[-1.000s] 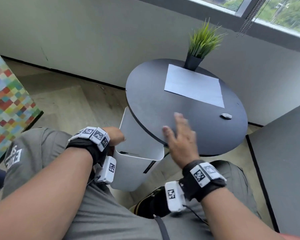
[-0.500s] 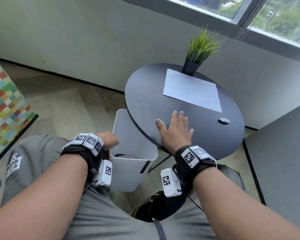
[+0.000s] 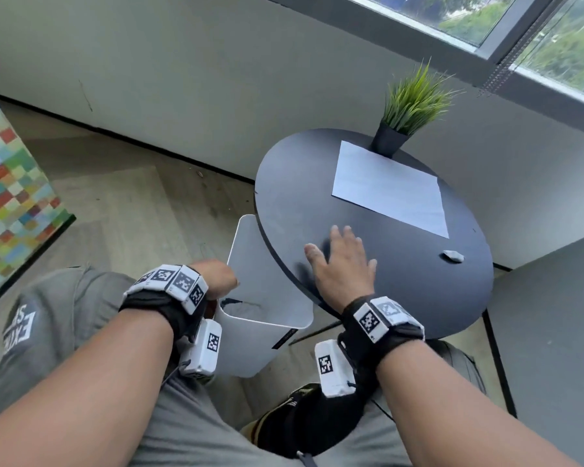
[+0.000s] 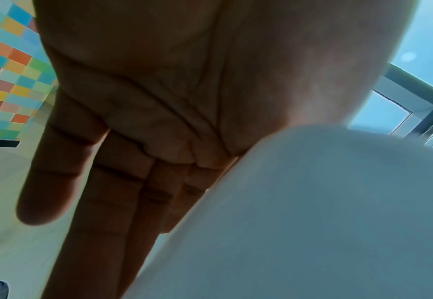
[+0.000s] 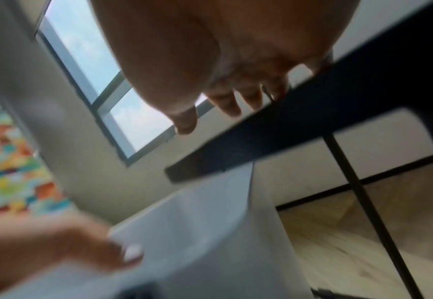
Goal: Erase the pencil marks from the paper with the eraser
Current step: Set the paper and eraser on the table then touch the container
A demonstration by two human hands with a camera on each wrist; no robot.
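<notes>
Right hand [image 3: 343, 264] flat, sweeping bench [image 3: 402, 298] edge at 6 o'clock; left hand [image 3: 216, 278] fingers straight against bin [image 3: 267, 332], likely catching crumbs.

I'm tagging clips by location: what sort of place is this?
Likely an office lounge or break corner: a small round black table by a window, a potted plant, and a white waste bin beside it.

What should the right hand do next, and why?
Probably slide the right hand forward and rightward to pick up the eraser. That hand lies flat and empty on the table, and the eraser sits untouched, apart from the paper.
</notes>
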